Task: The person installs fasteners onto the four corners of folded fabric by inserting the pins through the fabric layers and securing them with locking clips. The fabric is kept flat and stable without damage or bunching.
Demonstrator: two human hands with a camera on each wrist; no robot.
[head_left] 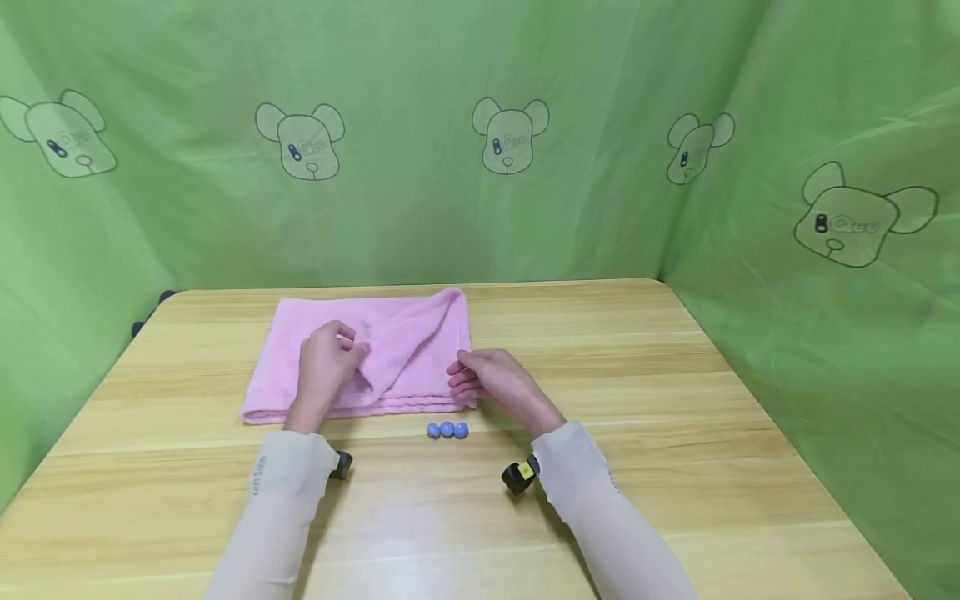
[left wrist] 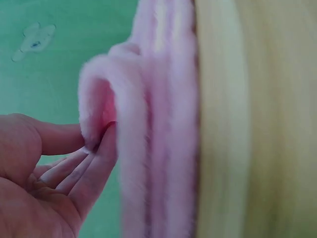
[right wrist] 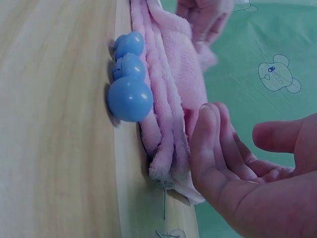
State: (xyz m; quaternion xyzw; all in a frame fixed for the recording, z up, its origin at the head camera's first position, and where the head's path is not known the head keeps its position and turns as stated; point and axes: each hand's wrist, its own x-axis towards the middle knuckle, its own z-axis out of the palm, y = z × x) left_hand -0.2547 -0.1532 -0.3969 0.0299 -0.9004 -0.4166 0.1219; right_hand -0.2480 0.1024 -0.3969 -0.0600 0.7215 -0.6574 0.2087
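Observation:
A pink plush cloth (head_left: 300, 321) lies folded in several layers at the back left of the table. My left hand (head_left: 327, 360) pinches the edge of its top layer between thumb and fingers, and in the left wrist view that edge (left wrist: 131, 99) curls up off the stack. My right hand (head_left: 502, 383) hovers by the cloth's right front corner. In the right wrist view its thumb (right wrist: 280, 136) stands apart from the bent fingers (right wrist: 205, 141), with nothing between them. Three blue balls (head_left: 447, 429) sit in a row just in front of the cloth.
The wooden table (head_left: 637, 467) has green curtains (head_left: 420, 208) with mouse-head prints behind it and at both sides. Close to the cloth's corner is a small clear piece with a thin metal pin (right wrist: 164, 203). Dark wrist cameras (head_left: 517, 477) hang under both cuffs.

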